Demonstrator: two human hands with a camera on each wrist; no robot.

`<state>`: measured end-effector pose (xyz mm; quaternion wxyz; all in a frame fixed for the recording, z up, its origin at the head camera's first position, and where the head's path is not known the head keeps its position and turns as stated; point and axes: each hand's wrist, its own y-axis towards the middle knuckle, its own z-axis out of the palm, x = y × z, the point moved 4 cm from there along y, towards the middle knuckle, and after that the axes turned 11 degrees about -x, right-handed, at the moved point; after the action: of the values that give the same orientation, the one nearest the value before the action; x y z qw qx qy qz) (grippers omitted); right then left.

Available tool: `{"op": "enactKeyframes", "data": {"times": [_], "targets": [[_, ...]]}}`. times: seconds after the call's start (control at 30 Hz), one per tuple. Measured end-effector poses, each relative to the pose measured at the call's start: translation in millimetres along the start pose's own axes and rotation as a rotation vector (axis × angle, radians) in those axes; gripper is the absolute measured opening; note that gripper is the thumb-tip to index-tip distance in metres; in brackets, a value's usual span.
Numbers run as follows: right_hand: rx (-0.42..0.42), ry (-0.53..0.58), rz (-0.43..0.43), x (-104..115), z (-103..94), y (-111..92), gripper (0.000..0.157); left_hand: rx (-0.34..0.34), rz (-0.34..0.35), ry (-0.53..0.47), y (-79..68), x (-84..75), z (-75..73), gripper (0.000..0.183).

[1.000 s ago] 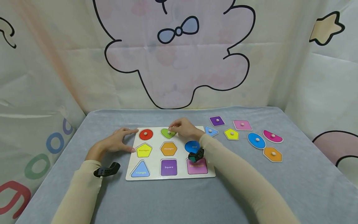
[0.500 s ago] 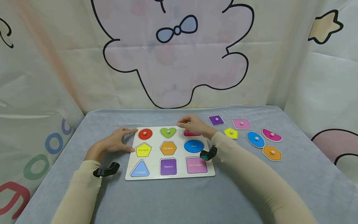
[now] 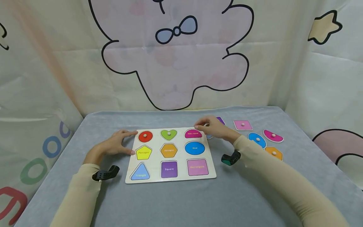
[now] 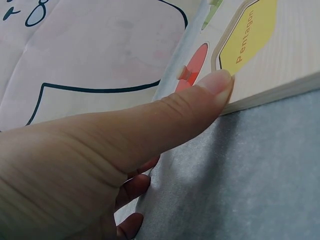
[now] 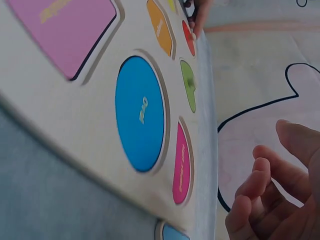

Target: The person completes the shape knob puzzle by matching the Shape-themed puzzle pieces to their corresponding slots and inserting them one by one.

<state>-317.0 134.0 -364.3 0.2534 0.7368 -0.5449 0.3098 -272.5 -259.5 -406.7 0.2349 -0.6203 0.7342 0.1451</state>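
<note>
A white shape puzzle board (image 3: 182, 168) lies on the table. Its red circle (image 3: 145, 136) and green heart (image 3: 168, 135) bear knobbed pieces; the other recesses show printed shapes such as the oval (image 5: 140, 115). My left hand (image 3: 114, 143) touches the board's left side, index finger near the top corner and thumb (image 4: 217, 82) on the edge by the pentagon. My right hand (image 3: 214, 127) hovers past the top right corner, near the half round recess (image 5: 182, 165). Its fingers are loosely bent with nothing between them. Below it, a blue triangle piece (image 3: 209, 136) is mostly hidden.
Loose knobbed pieces lie right of the board: a purple piece (image 3: 220, 120), partly covered by my hand, a pink rectangle (image 3: 243, 125), a magenta half round (image 3: 273, 136), a blue oval (image 3: 256, 139) and an orange hexagon (image 3: 274, 153). A printed curtain (image 3: 175, 63) hangs behind the table.
My right hand has let go of the green heart, which sits in its recess, and has moved right across the board's top edge. My left hand stays at the board's left side.
</note>
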Motion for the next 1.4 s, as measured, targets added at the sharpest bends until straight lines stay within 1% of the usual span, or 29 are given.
{"op": "enactKeyframes", "data": {"times": [0.3, 0.6, 0.83, 1.0, 1.07, 1.17, 1.3, 1.4], "targets": [[-0.007, 0.004, -0.033, -23.1, -33.8, -19.6, 0.038, 0.009, -0.001, -0.006, -1.5, -0.9, 2.9, 0.099], [-0.055, -0.038, -0.005, -50.5, -66.2, -33.4, 0.039, 0.004, -0.008, -0.012, -1.0, -1.5, 2.7, 0.099], [-0.062, -0.035, 0.063, -77.7, -87.2, -43.7, 0.048, 0.007, -0.011, -0.014, -0.4, -1.1, 2.3, 0.099], [-0.114, -0.046, 0.076, -90.9, -112.1, -48.7, 0.050, 0.005, -0.014, -0.011, -0.4, 0.0, 0.8, 0.099], [-0.137, -0.058, 0.086, -98.1, -122.9, -51.4, 0.050, 0.004, -0.016, -0.010, -0.3, 0.6, 0.9, 0.099], [-0.144, -0.076, 0.110, -110.7, -136.4, -56.9, 0.050, 0.006, -0.017, -0.011, -0.2, 0.8, 1.6, 0.099], [-0.146, -0.102, 0.143, -124.6, -149.5, -63.7, 0.053, 0.004, -0.017, -0.013, -0.2, 0.4, 1.6, 0.099], [-0.152, -0.127, 0.150, -132.7, -157.9, -69.2, 0.054, 0.001, -0.021, -0.015, -0.5, -0.1, 1.2, 0.099]]}}
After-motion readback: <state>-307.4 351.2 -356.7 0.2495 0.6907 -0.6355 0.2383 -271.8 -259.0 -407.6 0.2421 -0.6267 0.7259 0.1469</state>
